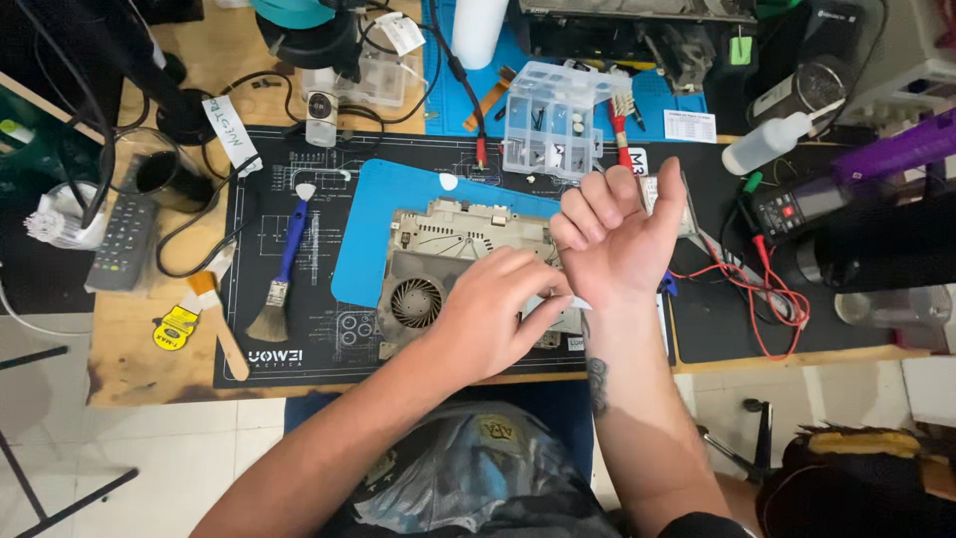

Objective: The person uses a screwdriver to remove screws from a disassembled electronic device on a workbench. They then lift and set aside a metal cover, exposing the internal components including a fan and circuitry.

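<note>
Head view | left hand (495, 317) pinching small white strip (554, 303) at right wrist | right hand (615, 242) loosely curled, empty, raised just above strip | grey fan board (438, 261) beneath both hands, on blue mat (373, 214)

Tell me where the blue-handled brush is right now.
In the head view, the blue-handled brush lies on the black work mat, left of the blue pad under the opened device, away from both hands.

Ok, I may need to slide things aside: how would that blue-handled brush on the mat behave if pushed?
The blue-handled brush lies flat on the black mat, so it would probably slide rather than tip. Its slim handle looks light and stiff, while the flared bristles would likely bend and drag. It lies apart from both hands, so nothing seems to hold it.
</note>
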